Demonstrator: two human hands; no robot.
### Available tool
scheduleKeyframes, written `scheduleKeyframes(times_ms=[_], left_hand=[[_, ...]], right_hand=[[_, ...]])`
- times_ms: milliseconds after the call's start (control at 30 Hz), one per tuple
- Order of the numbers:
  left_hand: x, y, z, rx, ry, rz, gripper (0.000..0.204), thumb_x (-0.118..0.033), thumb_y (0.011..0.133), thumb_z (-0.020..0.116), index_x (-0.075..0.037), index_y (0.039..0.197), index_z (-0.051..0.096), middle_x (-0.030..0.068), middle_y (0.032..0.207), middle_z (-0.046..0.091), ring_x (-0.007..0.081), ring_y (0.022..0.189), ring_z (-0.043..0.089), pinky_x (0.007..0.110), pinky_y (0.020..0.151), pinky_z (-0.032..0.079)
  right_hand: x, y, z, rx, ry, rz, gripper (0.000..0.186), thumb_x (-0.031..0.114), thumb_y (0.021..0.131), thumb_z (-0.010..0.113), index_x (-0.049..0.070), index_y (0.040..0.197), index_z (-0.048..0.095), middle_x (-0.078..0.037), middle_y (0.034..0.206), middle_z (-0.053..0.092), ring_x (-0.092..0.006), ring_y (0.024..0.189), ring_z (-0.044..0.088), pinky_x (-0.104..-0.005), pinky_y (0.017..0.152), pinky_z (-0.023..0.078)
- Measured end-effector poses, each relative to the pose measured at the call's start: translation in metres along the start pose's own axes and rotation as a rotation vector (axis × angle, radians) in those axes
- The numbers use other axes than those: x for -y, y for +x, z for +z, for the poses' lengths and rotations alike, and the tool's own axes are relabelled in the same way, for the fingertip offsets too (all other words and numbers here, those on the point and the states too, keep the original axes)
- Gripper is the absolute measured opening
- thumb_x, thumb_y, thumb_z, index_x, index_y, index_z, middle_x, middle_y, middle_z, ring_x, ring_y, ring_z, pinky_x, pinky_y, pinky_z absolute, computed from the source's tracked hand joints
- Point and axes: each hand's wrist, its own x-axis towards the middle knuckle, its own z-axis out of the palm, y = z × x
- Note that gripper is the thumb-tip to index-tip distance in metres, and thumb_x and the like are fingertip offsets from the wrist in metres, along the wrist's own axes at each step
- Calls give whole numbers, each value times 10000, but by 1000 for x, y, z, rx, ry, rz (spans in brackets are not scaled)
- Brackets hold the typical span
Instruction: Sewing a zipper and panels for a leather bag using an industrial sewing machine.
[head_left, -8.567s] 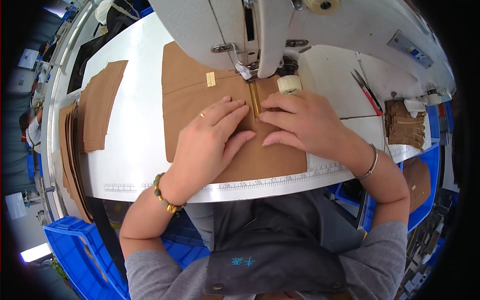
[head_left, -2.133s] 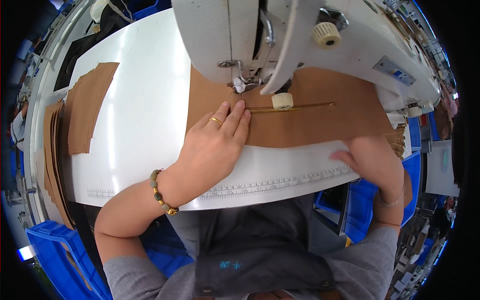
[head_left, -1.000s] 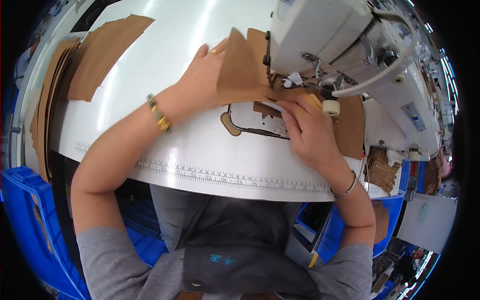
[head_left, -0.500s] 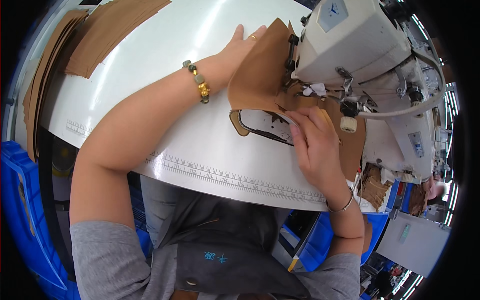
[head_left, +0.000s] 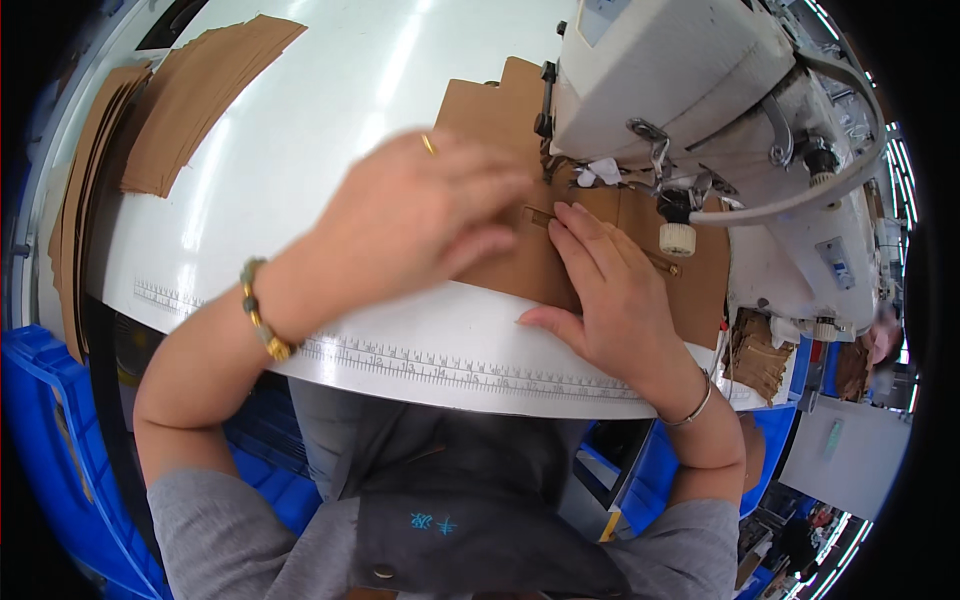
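Note:
A flat brown panel (head_left: 500,262), of leather or a similar sheet, lies on the white table beneath the needle area of a white sewing machine (head_left: 680,90). A narrow slot shows in its middle, and what looks like a zipper end (head_left: 668,266) lies to the right. My right hand (head_left: 615,290) rests on the panel with its fingers stretched out and thumb apart, fingertips beside the slot. Over the panel's left part is my left hand (head_left: 425,215), blurred, thumb apart from the fingers, nothing seen in it. Whether it touches the panel is unclear.
Stacks of brown pieces (head_left: 205,100) lie at the far left of the white table (head_left: 330,130). A printed ruler scale (head_left: 440,368) runs along its front edge. Brown scraps (head_left: 758,355) sit right of the panel. Blue bins (head_left: 75,450) stand below.
The panel was raised and bent, with my right hand pinching its near edge by an opening; now it lies flat. My left hand has come nearer from the far side. My right hand has spread flat.

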Motion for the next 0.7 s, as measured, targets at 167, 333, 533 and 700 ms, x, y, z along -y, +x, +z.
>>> scheduleKeyframes(times_ms=[167,333,533,700], left_hand=[[-19,0,21,62,52,10,441,-292,910,773,-49,1274,719,98,1324,697,291,1246,653,405,1062,521],[-14,5,28,75,11,-11,447,-290,912,770,-42,1281,716,110,1344,689,299,1291,634,414,1085,509],[-14,3,33,37,-39,-14,445,-270,907,773,-21,1269,703,89,1345,660,274,1281,614,397,1052,507],[-14,1,37,92,65,12,446,-265,903,776,-32,1276,700,62,1345,653,250,1285,591,383,1046,502]], right_hand=[[-7,-1,-3,37,-20,56,848,533,836,795,-76,1386,580,-228,1484,563,-380,1288,628,-449,973,565],[-15,2,-6,33,-55,44,807,504,845,788,-40,1404,581,-190,1505,563,-372,1270,637,-453,968,563],[-51,-65,-90,-155,-325,14,452,348,948,736,-31,1195,723,-138,1062,766,-297,867,685,-406,768,549],[-182,-141,-236,-1181,-415,541,421,264,1106,524,-54,1008,782,-63,805,693,-114,655,560,-253,579,431]])
